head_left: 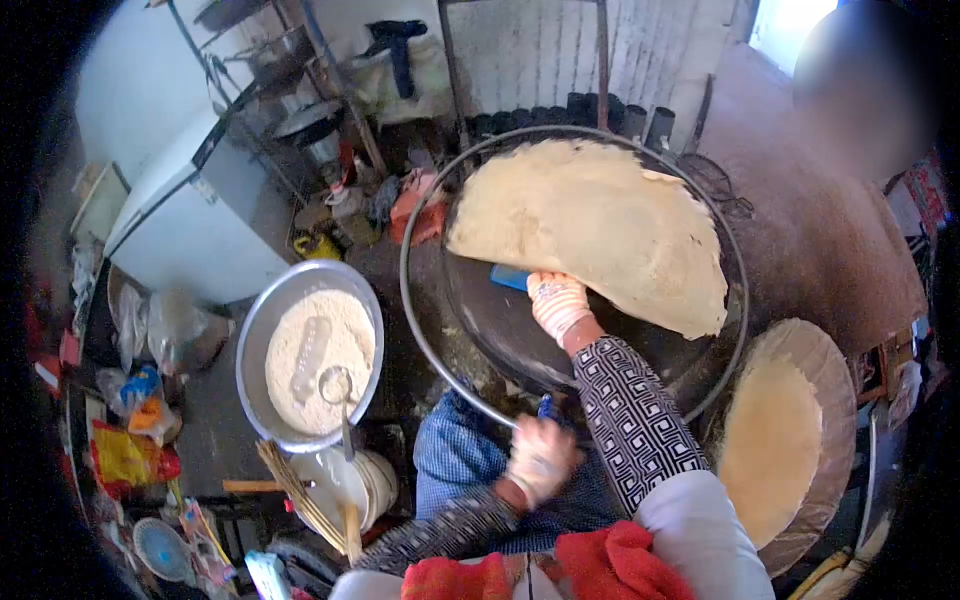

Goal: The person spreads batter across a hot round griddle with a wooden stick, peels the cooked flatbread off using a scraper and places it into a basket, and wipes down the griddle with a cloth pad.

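Blue scraper [510, 277]: best kept flat and slid gradually under the edge, so tearing is avoided.
Left hand [542, 460]: blurred near the ring [405, 270]; its grip cannot be told.
Right hand [560, 305]: apparently closed on the scraper.
Thin sheet [590, 225]: spread across the griddle's [480, 310] far part; long axis laid left-right, right end angled nearer.

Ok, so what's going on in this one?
A person's gloved right hand is at the near edge of a large, thin flatbread on a dark round griddle, beside a blue tool. The left hand, blurred, is near the surrounding ring; its grip is unclear. A ladle rests in a metal bowl of pale mix.
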`<state>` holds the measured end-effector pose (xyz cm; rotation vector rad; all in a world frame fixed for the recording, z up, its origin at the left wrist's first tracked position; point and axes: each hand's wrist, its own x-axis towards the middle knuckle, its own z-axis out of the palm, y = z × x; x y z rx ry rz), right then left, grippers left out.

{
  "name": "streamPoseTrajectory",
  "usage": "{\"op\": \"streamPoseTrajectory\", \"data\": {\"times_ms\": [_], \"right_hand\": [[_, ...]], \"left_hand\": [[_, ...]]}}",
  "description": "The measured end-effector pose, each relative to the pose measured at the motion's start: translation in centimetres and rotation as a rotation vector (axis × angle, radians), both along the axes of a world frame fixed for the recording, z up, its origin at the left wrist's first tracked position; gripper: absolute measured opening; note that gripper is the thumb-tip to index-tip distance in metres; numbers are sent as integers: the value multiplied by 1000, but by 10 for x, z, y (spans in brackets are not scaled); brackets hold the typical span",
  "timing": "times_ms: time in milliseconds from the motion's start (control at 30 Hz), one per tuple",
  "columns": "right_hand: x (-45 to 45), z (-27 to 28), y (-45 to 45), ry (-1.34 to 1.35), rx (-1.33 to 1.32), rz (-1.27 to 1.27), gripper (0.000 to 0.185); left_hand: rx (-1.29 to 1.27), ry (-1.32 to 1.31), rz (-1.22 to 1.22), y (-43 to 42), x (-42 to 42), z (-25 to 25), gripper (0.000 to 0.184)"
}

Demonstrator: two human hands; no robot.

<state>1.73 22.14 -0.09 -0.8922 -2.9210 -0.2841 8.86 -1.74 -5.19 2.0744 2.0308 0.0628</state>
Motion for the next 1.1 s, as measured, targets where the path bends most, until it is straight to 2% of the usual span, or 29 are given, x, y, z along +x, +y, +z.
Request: {"op": "streamPoseTrajectory", "data": {"times_ms": [33, 67, 100, 167, 233, 267, 300, 367, 400, 467, 633, 667, 700, 800, 900, 933, 1033, 1100], "right_hand": [[-6, 14, -1, -103, -90, -66, 30], [-12, 9, 4, -96, -44, -67, 31], [-13, 4, 4, -89, 4, -66, 31], [-19, 7, 12, -52, -111, -55, 31], [-20, -5, 17, 21, -143, -41, 30], [-24, -7, 22, 17, -257, -79, 31], [-26, -8, 25, 1, -208, -75, 32], [-26, -13, 26, -40, -107, -65, 33], [-24, 15, 19, -101, -178, -117, 35], [-22, 3, 19, -24, 21, -100, 34], [-28, 9, 26, -98, -124, -75, 32], [-29, -7, 31, -4, -74, -79, 28], [-30, -15, 33, 127, -151, -93, 27], [-33, -33, 42, -21, -45, -107, 25], [-33, -39, 42, 119, -77, -110, 25], [-33, -38, 41, 191, -163, -157, 23], [-37, -30, 45, -10, -145, -176, 21], [-36, -33, 44, 50, -85, -225, 25]], "left_hand": [[70, -75, -109, -10, 33, -8, 25], [146, -174, -219, -20, 50, -22, 22], [450, -503, -276, -38, 68, -54, 24], [-237, -262, -228, -34, 6, 57, 29], [-148, -149, 182, -57, -44, 51, 48], [-104, -79, 370, -70, -66, 42, 59], [-45, 51, 512, -85, -80, 17, 69], [-185, -48, 599, -98, -94, -10, 78], [-200, -38, 602, -98, -94, -15, 79], [-185, -30, 605, -97, -89, -17, 78], [-120, -42, 609, -95, -87, -21, 72], [-120, -38, 610, -96, -87, -25, 72], [-119, -35, 612, -97, -86, -28, 72], [-93, -15, 608, -105, -82, -48, 72], [-88, 5, 603, -106, -75, -59, 72], [-92, 6, 598, -107, -72, -58, 72], [-105, 13, 600, -106, -70, -64, 75], [-103, 15, 602, -106, -69, -67, 74]]}}
